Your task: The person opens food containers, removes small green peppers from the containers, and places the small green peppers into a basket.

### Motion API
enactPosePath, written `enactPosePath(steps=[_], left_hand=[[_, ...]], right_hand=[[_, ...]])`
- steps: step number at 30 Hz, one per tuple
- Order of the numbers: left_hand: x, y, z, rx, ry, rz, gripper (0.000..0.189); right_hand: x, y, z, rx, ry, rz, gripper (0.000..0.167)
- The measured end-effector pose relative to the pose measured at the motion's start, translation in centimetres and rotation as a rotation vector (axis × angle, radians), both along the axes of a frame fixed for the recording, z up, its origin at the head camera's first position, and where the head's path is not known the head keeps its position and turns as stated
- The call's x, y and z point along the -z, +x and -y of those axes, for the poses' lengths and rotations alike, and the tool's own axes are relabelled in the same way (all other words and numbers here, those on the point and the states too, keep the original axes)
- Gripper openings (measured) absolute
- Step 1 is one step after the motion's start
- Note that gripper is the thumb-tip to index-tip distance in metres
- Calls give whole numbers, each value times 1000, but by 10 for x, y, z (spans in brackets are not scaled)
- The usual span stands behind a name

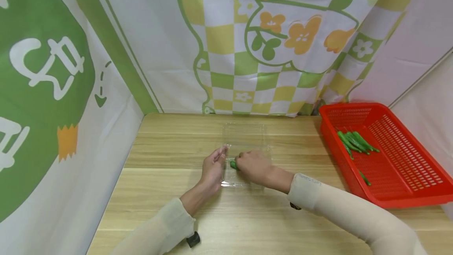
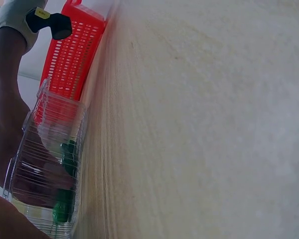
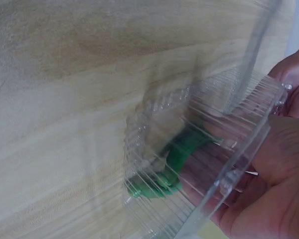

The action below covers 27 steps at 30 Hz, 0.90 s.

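Observation:
A clear plastic clamshell box (image 1: pixel 229 178) lies on the wooden table with its lid (image 1: pixel 244 133) folded back away from the person. At the box's left side, the left hand (image 1: pixel 211 173) holds the wall. Reaching inside, the right hand (image 1: pixel 255 167) has its fingers curled round green chili peppers (image 3: pixel 182 152), low in the box. One pepper end (image 1: pixel 233 165) pokes out left of the knuckles in the head view. Through the ribbed wall, the left wrist view also shows green peppers (image 2: pixel 63 206) by the right fingers, partly covered by them.
To the right stands a red perforated basket (image 1: pixel 393 162). Inside it are a bunch of green chili peppers (image 1: pixel 362 141) and a separate one (image 1: pixel 364 178) near the left wall. A printed curtain (image 1: pixel 219 42) hangs behind the wooden table (image 1: pixel 159 192).

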State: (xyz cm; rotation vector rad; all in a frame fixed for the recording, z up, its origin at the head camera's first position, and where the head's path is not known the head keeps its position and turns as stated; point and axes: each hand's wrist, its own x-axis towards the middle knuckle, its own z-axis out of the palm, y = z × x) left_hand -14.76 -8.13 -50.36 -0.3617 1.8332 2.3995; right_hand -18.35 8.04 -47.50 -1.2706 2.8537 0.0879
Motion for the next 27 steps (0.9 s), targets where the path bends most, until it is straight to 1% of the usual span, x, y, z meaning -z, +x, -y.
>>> enactPosePath(steps=[4,9,12,15,18,21,27], left_hand=[[0,0,1,7,-3,-7,47],[0,0,1,7,7,-11,47],[0,0,1,9,6,-12,48],[0,0,0,14,4,-11,48],[0,0,0,12,-4,-13,48],[1,0,0,11,-6,-18,47],[2,-1,0,10,6,-15,47]], right_hand=[[4,2,3,-16,1,-41,24],[7,3,6,3,-6,-26,13],[9,4,7,1,-32,-16,16],[11,3,5,-1,-62,-2,22],[12,2,3,-6,-71,7,25],[11,1,1,-16,-68,13,22],[7,0,-2,-41,-90,57,17]])
